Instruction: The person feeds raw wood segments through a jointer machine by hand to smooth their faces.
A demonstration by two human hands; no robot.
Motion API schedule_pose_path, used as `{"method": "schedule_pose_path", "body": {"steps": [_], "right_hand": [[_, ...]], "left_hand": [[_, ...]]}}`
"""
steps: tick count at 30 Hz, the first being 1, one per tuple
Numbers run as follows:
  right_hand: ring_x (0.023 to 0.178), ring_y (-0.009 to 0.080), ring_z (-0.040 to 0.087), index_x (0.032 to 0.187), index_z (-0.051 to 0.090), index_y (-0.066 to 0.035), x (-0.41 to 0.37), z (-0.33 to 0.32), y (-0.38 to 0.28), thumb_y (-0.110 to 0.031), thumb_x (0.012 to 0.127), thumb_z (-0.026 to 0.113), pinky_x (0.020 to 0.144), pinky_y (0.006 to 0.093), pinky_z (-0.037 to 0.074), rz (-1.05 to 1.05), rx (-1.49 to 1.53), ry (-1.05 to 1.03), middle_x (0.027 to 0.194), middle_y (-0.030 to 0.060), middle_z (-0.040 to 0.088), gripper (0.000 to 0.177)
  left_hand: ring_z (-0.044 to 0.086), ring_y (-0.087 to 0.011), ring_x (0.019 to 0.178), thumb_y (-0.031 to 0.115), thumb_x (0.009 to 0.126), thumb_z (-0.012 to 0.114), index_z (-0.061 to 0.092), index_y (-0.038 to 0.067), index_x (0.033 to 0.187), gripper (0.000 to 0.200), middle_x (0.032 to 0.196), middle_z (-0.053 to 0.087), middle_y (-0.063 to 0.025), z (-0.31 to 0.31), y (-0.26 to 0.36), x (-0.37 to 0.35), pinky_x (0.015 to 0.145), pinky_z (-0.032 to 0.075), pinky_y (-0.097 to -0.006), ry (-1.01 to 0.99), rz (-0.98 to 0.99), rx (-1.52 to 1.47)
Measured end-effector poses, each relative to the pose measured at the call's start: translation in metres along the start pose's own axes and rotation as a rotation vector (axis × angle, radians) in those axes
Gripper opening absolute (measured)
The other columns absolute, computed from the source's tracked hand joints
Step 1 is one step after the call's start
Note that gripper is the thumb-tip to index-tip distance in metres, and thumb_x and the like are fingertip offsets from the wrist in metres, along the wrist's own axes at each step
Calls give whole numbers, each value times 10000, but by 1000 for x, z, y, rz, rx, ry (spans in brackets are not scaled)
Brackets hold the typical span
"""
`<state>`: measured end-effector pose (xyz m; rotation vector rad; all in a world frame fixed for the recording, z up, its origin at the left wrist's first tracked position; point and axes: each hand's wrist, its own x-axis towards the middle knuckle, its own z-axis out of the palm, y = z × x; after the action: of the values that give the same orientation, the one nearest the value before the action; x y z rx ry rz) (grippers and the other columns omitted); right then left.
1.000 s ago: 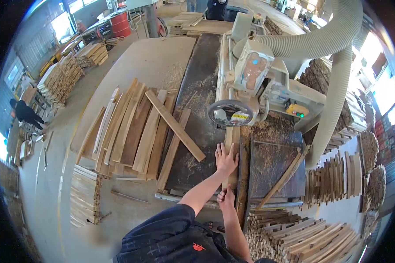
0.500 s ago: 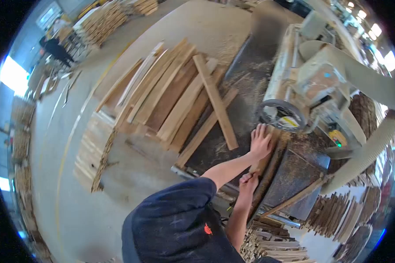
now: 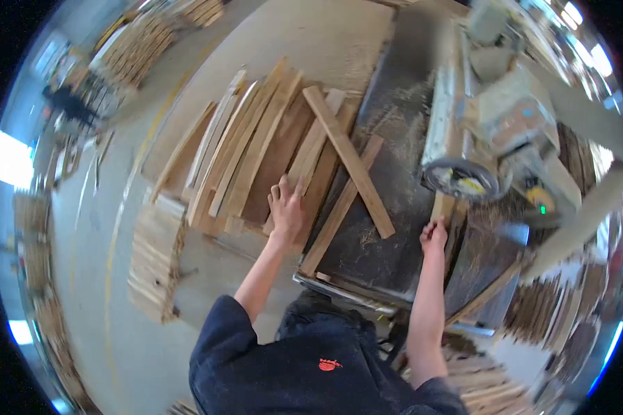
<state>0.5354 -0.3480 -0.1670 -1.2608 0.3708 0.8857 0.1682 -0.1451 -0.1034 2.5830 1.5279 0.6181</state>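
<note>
One wooden board (image 3: 444, 205), pinched at its near end by the right hand (image 3: 434, 235) along the machine table's (image 3: 401, 259) right edge, could skew if fed one-handed while the left hand (image 3: 286, 213) spreads over a pale plank (image 3: 316, 153), contact unclear.

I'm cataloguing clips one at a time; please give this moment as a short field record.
Left hand: fingers spread, over a row of long brown wooden boards
Right hand: curled at the near end of a narrow pale wooden board
Equipment: cream metal machine with black round handwheel
Surface: flat black tabletop strewn with pale sawdust
Crossed pair: one straight brown wooden plank lying across another
</note>
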Motion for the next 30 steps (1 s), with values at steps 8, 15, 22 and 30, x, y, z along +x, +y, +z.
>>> {"method": "schedule_pose_path", "body": {"steps": [8,15,22,30], "right_hand": [[1085,270,593,1314,523,-67,-104,98,58,-382,854,712,944,385,455,-759,-1080,-422,1166,151,624,589],[1103,276,610,1268,590,-54,-159,65,123,-297,827,747,965,386,471,-784,-1075,-294,1270,156,598,527],[1152,203,566,1206,623,-16,-252,16,96,-269,938,615,975,324,436,-652,-853,-671,1293,144,584,368],[1064,211,595,1365,447,30,-348,-101,122,-330,904,635,958,341,445,-323,-784,-617,1156,162,635,614]], "left_hand": [[597,-223,974,83,812,676,505,61,1350,565,1157,577,-112,-36,12,-19,825,498,-367,-232,-289,-1087],[596,-160,1000,231,922,563,368,34,1442,589,1183,586,-65,-74,27,-93,849,500,-300,-387,-561,-1947],[530,-166,1167,180,872,652,273,30,1494,744,1320,526,-63,-101,68,-133,993,424,-321,-500,-407,-2052],[602,-177,1057,101,840,733,324,14,1475,760,1226,548,-88,-68,146,-177,895,504,-295,-614,-163,-1450]]}}
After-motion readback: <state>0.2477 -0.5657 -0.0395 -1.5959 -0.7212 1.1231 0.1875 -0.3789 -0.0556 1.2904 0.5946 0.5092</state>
